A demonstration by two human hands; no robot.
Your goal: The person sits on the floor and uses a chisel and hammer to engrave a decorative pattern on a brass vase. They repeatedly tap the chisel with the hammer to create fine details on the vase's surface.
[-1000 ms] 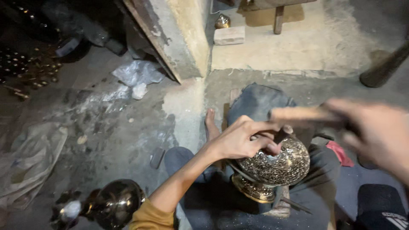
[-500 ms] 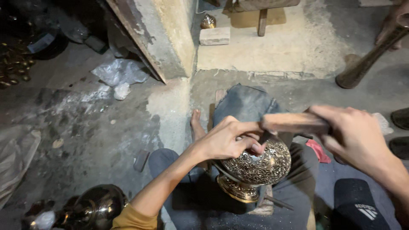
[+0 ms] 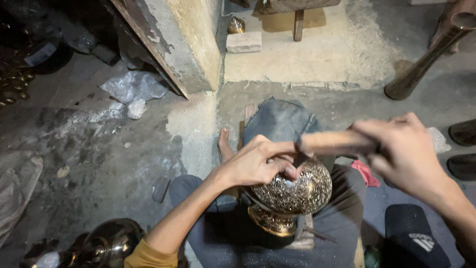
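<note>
Your left hand (image 3: 258,164) rests on top of the round, golden brass vessel with dense engraved patterning (image 3: 292,191), which sits in your lap between your knees, over your grey trousers. Its bulging body is covered all over in fine floral or scroll work, dark in the recesses and bright on the raised metal, and below the bulge it narrows to a smooth, polished golden foot ring that tilts toward you. The fingers of this hand are curled close together, the tips pressed down at the top of the vessel, apparently pinching a small dark tool there, though the tool is mostly hidden and you cannot tell its shape. Your right hand (image 3: 406,154) is raised just beside and above the vessel, fingers wrapped fully around the pale wooden handle of a hammer (image 3: 337,143), which stretches leftward until its end meets your left fingers; the handle is blurred. Your bare foot (image 3: 224,144) shows on the concrete floor (image 3: 148,149) just beyond the left hand. A second, plain polished brass pot (image 3: 111,243) lies near your left elbow, well apart from the engraved one. A tall brass tube (image 3: 426,59) leans at the upper right, and crumpled clear plastic (image 3: 134,89) lies near the concrete pillar (image 3: 188,39).
</note>
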